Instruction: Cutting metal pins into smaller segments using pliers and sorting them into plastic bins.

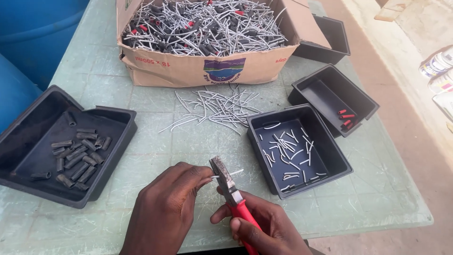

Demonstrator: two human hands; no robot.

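Note:
My right hand [264, 226] grips red-handled pliers [230, 191] whose jaws point up and away from me. My left hand [167, 208] pinches a short white wire piece [232, 173] that passes across the plier jaws. Both hands hover over the pale green table [155, 141] near its front edge. A loose pile of white wire pieces [214, 106] lies on the table ahead of my hands.
A cardboard box [207, 68] of grey wires and black and red sleeves stands at the back. A black tray [28, 156] at left holds black sleeves; another black tray [264, 163] at right holds white wire bits; a third tray [363, 101] holds red bits. Blue drums stand far left.

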